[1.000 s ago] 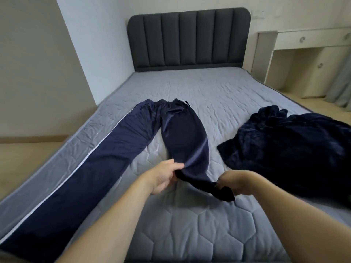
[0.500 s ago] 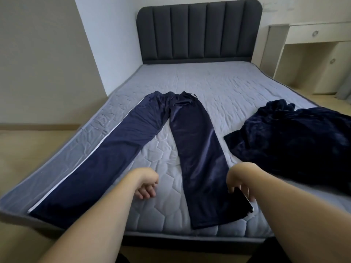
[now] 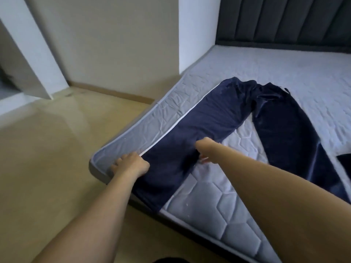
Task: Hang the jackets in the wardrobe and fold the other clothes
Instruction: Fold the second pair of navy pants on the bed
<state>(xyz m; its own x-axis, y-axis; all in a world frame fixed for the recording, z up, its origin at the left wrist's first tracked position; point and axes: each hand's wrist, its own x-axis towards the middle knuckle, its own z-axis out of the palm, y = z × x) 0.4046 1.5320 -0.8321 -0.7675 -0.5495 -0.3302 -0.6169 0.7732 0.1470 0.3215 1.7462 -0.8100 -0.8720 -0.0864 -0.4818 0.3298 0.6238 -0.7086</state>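
Across the left of the view runs pale wooden floor (image 3: 47, 149), backed by a beige wall (image 3: 114, 44) with a white panel standing in front of it at the far left. Next comes the near corner of the grey quilted mattress (image 3: 209, 202), and on it the left hand (image 3: 131, 165), knuckles up, lies at the outer edge of the navy trousers (image 3: 214, 118), right where the white side stripe (image 3: 171, 130) runs; its fingers reach onto the mattress beside the cloth, and whether they pinch the fabric cannot be told. The trousers lie flat with the waist toward the dark padded headboard (image 3: 284, 19) and the two legs spread apart in a V toward the foot of the bed. The right hand (image 3: 204, 149) is at the inner edge of that same left-hand leg, fingers bent down out of sight behind the wrist, so its grip cannot be told either. A dark scrap of another garment (image 3: 344, 160) shows at the right edge.
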